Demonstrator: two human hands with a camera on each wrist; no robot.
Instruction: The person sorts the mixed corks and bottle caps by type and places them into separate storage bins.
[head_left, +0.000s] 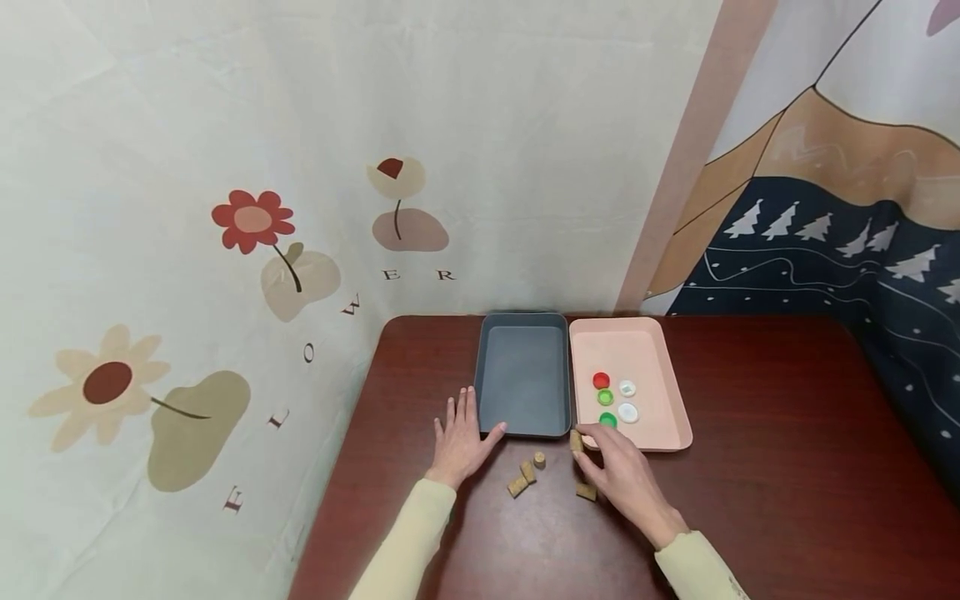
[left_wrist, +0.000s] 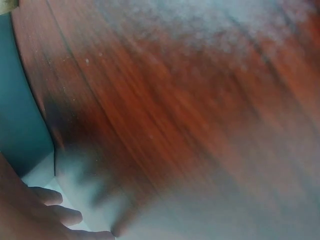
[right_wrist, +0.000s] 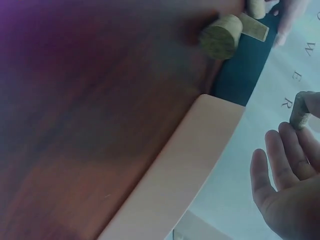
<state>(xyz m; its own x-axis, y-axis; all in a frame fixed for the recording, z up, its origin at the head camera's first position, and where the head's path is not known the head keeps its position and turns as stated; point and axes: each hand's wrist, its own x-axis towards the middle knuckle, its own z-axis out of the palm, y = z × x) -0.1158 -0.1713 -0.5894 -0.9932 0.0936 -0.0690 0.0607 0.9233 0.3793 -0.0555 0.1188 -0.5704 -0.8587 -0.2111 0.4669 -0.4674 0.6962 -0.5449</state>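
My right hand (head_left: 624, 479) pinches a cork (head_left: 576, 441) between thumb and fingertips, just by the front left corner of the pink tray (head_left: 675, 392). In the right wrist view the held cork (right_wrist: 300, 111) shows at the fingertips. A loose cork (head_left: 587, 492) lies on the table below that hand. Left of it are another three corks (head_left: 528, 472), one of them upright. My left hand (head_left: 459, 446) has its fingers spread beside the front left corner of the dark grey tray (head_left: 523, 432), thumb at the rim; contact is hard to tell.
In the pink tray lie a red cap (head_left: 601, 380), a light green cap (head_left: 605, 397), a green cap (head_left: 608, 419) and two white caps (head_left: 627, 412). Both trays stand side by side on the dark red wooden table (head_left: 780, 433), against a printed curtain (head_left: 525, 167).
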